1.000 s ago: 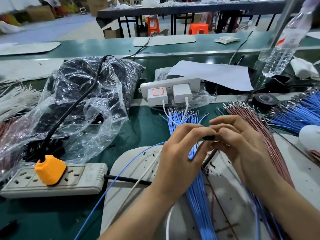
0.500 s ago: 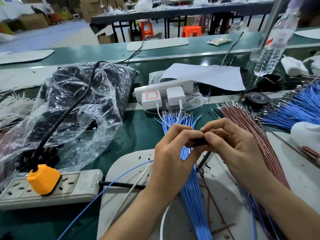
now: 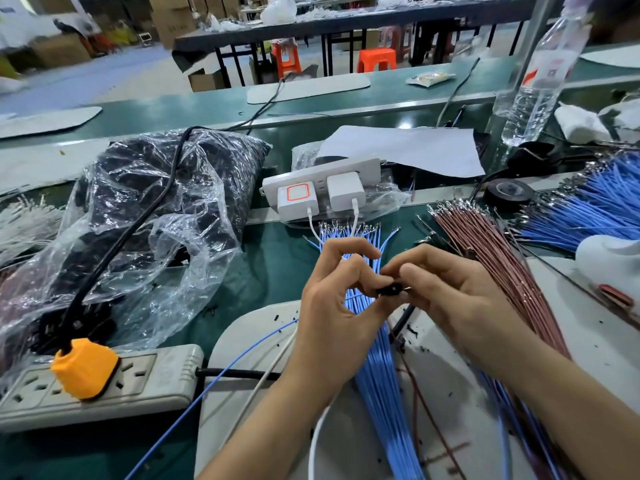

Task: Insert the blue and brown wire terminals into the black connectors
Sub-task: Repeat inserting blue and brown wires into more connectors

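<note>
Green matting is seen covering the workbench (image 3: 277,268) of a workshop, with orange stools (image 3: 375,60) set behind it. At the far left a bunch of white wires (image 3: 20,223) is laid. Beside it a clear plastic bag (image 3: 156,209) filled with dark parts is slumped on the bench. A black cable (image 3: 114,251) is draped across the bag down to an orange plug (image 3: 85,372), which is seated in a grey power strip (image 3: 145,386) at the front left.

A white mat (image 3: 242,344) is placed at the front centre. Behind it a white socket strip (image 3: 311,178) is propped, with two white chargers plugged in. A bundle of blue wires (image 3: 381,382) is fanned from just below that strip toward the viewer, across the mat.

Above this bundle the left hand (image 3: 332,313) is held with its fingers curled, and the left end of a small black connector (image 3: 391,291) is pinched at its thumb tip. The connector is gripped from the other side by the right hand (image 3: 450,299), whose thumb and forefinger are closed on it. Whether a terminal is seated in it cannot be told.

To the right a bundle of brown wires (image 3: 485,265) is laid lengthwise, metal terminals pointing away. A black tape roll (image 3: 509,192) is placed just beyond it, a second heap of blue wires (image 3: 595,216) is spread at the far right, and a clear water bottle (image 3: 540,81) is stood behind.
</note>
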Available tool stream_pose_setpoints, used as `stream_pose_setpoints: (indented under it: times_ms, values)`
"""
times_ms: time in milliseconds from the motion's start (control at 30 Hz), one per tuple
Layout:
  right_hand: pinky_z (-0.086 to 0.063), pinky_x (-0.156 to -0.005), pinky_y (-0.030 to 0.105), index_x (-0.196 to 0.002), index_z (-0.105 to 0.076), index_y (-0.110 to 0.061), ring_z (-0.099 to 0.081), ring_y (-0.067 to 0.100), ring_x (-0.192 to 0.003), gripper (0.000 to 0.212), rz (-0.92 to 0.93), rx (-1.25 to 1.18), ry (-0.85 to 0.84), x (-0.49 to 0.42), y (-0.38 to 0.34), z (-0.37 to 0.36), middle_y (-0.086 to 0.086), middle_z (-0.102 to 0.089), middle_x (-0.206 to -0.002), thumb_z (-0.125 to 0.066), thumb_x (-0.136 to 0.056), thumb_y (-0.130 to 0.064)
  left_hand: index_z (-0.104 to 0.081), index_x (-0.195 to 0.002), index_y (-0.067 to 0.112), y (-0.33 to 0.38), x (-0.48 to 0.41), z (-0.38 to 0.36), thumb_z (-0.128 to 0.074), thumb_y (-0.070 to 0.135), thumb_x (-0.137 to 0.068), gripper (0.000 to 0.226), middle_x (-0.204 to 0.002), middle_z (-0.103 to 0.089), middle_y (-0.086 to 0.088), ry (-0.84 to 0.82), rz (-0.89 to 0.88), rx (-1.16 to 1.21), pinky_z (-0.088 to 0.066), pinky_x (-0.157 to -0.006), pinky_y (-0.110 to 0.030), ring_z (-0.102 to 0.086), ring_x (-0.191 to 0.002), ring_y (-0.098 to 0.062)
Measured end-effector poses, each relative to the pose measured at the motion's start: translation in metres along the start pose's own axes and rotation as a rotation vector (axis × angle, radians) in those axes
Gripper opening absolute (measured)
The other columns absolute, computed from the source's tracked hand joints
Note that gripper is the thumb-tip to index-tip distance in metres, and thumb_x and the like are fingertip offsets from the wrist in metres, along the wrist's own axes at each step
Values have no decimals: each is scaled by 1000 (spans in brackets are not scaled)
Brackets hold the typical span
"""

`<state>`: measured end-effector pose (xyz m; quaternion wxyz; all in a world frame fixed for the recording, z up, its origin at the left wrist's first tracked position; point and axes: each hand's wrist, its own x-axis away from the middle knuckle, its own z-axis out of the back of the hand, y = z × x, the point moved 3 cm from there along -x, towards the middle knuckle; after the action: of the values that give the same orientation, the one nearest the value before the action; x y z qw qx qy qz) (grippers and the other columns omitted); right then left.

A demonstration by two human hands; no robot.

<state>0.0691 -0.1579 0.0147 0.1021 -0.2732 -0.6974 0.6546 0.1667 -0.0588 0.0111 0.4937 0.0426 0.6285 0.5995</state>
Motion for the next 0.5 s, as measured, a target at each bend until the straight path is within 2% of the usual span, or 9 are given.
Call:
stream_pose_setpoints:
  times_ms: [100,200,300,400,500]
  values:
    - [-53,-80,26,-91,-71,-7,-67,26,-94,22,-57,-97,-19,0,2,2,13,-71,-93,-50,-83,-8,-58,-71,7,-2,-1,1,-77,1,-72,20,-103,-53,8,0,3,-2,-53,-74,-27,-60,-87,-11]
    - [-53,-83,25,-95,-69,-7,-68,24,-96,28,-27,42,-24,1,1,1,11,-72,-95,-49,-82,9,-58,-72,11,-3,-2,3,-76,3,-73,20,-104,-53,10,3,10,14,-53,-75,-28,-60,-88,-10]
    - [-53,-79,21,-96,-67,-7,-69,18,-92,40,-8,173,-16,2,0,-1,7,-73,-93,-45,-84,24,-58,-73,13,-3,-1,2,-76,4,-73,20,-106,-54,8,0,10,31,-54,-78,-32,-61,-91,-12]
    - [-55,-79,24,-99,-65,-8,-69,17,-91,30,10,236,-5,2,-2,-3,7,-72,-94,-56,-85,17,-58,-76,19,-2,-1,1,-75,6,-74,21,-107,-54,10,-6,17,50,-53,-78,-32,-61,-87,-14]
    - [-51,-73,13,-97,-67,-9,-69,6,-82,21,40,312,44,3,-2,-5,0,-73,-86,-65,-83,7,-61,-84,18,-2,-1,1,-73,9,-76,16,-108,-53,12,-5,13,37,-50,-77,-27,-58,-80,-13]
